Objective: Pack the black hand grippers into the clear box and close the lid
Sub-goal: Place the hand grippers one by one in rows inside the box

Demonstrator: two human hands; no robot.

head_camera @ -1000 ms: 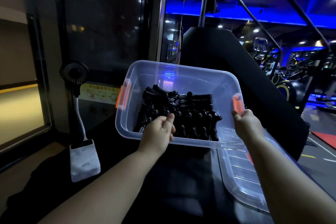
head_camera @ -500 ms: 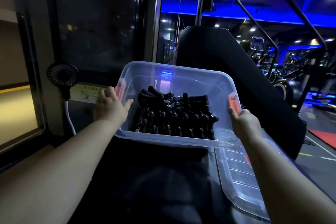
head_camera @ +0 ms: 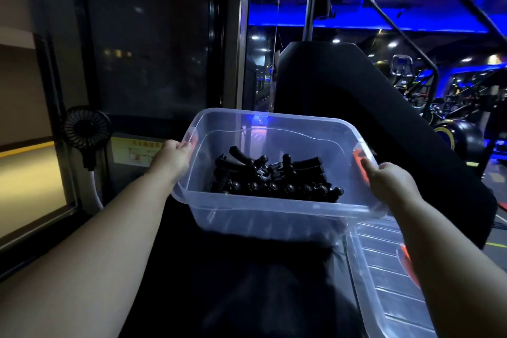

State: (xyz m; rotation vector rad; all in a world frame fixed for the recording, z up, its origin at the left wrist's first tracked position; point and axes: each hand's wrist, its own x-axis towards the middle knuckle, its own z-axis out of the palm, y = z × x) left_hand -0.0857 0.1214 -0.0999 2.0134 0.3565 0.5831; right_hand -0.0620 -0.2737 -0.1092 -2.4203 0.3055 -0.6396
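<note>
The clear box (head_camera: 263, 214) with orange side latches sits in the middle of the view, tilted with its near side raised, over a dark surface. Several black hand grippers (head_camera: 274, 180) lie heaped inside it. My left hand (head_camera: 171, 159) grips the box's left rim at the latch. My right hand (head_camera: 391, 181) grips the right rim beside the other orange latch. The clear lid (head_camera: 384, 263) lies off the box, below and to the right, partly under my right forearm.
A small black fan (head_camera: 87, 129) on a white neck stands at the left by a dark window. A large black padded gym machine (head_camera: 343, 96) rises behind the box. Blue-lit gym equipment fills the right background.
My left hand moved from the box's near edge to its left rim and took hold there. The box has since lifted and tipped toward me.
</note>
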